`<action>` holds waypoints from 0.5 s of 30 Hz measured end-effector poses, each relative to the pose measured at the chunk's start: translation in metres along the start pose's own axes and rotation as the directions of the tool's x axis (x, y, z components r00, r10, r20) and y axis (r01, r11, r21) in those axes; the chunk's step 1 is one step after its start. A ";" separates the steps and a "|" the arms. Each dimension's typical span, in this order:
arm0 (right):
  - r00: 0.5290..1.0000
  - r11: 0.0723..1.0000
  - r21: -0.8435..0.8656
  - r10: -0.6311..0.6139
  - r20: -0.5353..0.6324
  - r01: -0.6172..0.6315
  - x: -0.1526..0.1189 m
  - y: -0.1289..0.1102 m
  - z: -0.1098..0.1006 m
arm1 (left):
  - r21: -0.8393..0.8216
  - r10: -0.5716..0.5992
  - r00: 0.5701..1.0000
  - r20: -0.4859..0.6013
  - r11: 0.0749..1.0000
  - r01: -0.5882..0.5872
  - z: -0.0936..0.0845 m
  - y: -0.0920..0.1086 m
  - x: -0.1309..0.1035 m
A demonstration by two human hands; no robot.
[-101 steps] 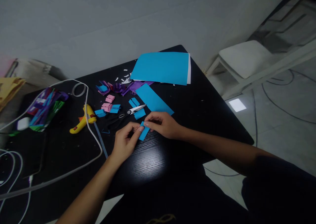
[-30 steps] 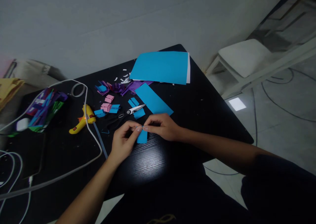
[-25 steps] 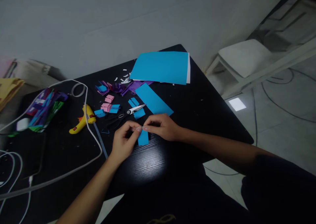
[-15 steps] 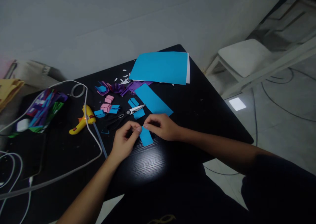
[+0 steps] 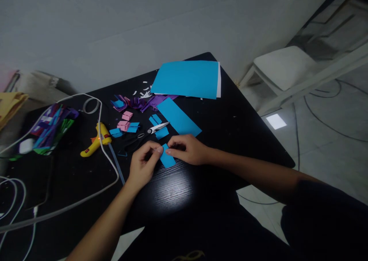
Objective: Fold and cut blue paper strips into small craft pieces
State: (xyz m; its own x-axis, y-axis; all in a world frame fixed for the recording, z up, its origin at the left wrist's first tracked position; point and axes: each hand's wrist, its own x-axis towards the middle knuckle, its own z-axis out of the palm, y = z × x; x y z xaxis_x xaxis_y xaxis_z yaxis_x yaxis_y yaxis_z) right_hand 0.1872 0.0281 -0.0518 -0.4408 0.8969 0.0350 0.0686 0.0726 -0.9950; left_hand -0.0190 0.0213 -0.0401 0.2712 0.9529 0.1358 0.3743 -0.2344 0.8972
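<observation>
Between my two hands is a small blue piece of paper (image 5: 167, 159), held a little above the black table. My left hand (image 5: 145, 163) pinches its left edge between thumb and fingers. On the other side, my right hand (image 5: 186, 149) grips the upper right edge, thumb in front. Just beyond them lie scissors (image 5: 157, 128) with white on the handle, resting over a small blue paper piece (image 5: 162, 133). A long blue paper strip (image 5: 181, 117) slants behind my right hand.
A yellow glue gun (image 5: 99, 140) with a pale cord stands left. Folded pink pieces (image 5: 123, 125) and purple scraps (image 5: 161, 101) lie farther back. A large blue sheet (image 5: 186, 78) covers the far corner of the black table (image 5: 244, 138). A white chair (image 5: 284, 67) is at right.
The small blue paper has shifted slightly up and left in my fingers, and more of its top edge shows. My right thumb has come down a little along its side.
</observation>
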 end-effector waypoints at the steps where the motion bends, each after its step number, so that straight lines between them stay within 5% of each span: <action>1: 1.000 1.000 0.002 0.001 0.003 -0.001 0.000 0.000 0.000 | -0.001 0.000 1.000 -0.008 1.000 0.000 0.000 0.000 0.000; 8: 0.997 0.999 0.051 -0.004 -0.073 0.008 0.001 -0.001 -0.001 | 0.028 0.015 0.999 0.049 0.999 -0.016 -0.002 0.000 0.000; 15: 0.999 0.998 0.043 -0.034 -0.008 0.034 0.001 0.001 -0.002 | 0.046 0.010 0.995 0.104 0.999 -0.015 -0.002 -0.001 0.000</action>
State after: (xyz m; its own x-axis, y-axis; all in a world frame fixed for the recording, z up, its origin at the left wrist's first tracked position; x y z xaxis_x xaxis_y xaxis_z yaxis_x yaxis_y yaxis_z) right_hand 0.1886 0.0303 -0.0523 -0.4356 0.8974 0.0698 0.0145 0.0845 -0.9963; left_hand -0.0210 0.0221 -0.0402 0.3658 0.9253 0.1005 0.4106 -0.2574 0.8747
